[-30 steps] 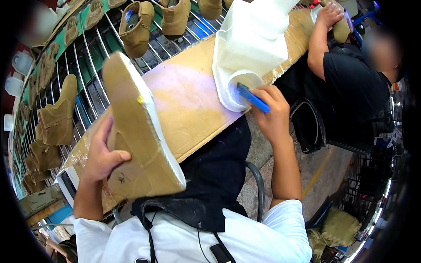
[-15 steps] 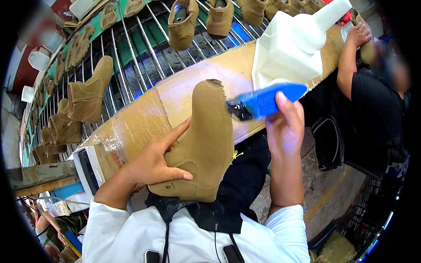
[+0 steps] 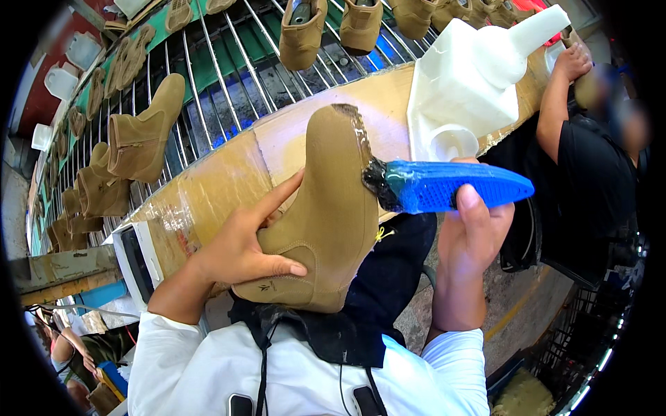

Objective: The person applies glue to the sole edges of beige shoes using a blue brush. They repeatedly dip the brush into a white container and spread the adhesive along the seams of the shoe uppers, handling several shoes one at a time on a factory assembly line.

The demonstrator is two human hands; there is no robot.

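A tan boot (image 3: 329, 194) stands on end in front of me, its toe pointing up and away and its bottom edge facing right. My left hand (image 3: 239, 249) grips it from the left, thumb across the ankle, with some fingers hidden behind. My right hand (image 3: 475, 236) is closed round the blue handle of a brush (image 3: 461, 186), thumb on the ribbed side. The brush's dark, wet bristles press on the boot's bottom edge below the toe. A wet, darkened strip runs from the toe tip down to the bristles. Yellow thread hangs by that edge.
A cardboard-covered ledge (image 3: 284, 142) lies beyond the boot, bearing a white plastic dispenser (image 3: 465, 83) with a small cup. Behind it, a metal-bar rack (image 3: 229, 76) carries several tan boots (image 3: 147, 132) and soles. At the right sits another person (image 3: 590, 159) in black.
The brush has come down onto the boot's edge, its handle now nearly level and further right. The wet strip along the edge looks longer. My left hand keeps its hold.
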